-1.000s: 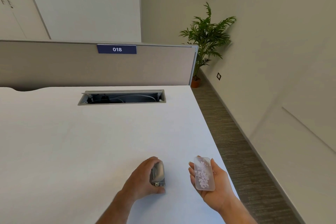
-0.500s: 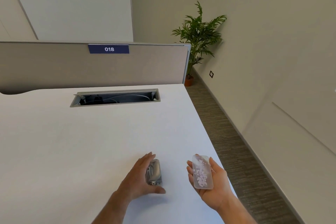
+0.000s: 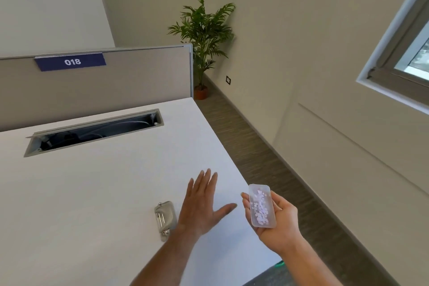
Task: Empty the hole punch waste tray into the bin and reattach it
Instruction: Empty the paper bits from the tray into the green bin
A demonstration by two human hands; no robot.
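Observation:
A small metal hole punch [image 3: 165,219] lies on the white desk [image 3: 97,193], near its right edge. My left hand [image 3: 204,204] hovers just right of the punch, flat, fingers spread, holding nothing. My right hand [image 3: 276,223] is past the desk's right edge, palm up, gripping the clear plastic waste tray [image 3: 261,209]. The tray is held roughly level and holds several pale paper dots. No bin is in view.
An open cable trough [image 3: 92,132] is cut into the desk's far side, below a grey partition [image 3: 130,81] labelled 018. A potted plant [image 3: 204,37] stands in the corner. A strip of floor [image 3: 267,169] runs along the wall at right, under a window [image 3: 408,49].
My left hand has let go of the hole punch and lifted to its right with fingers spread. The view has swung and tilted to the right. The tray stays in my right hand.

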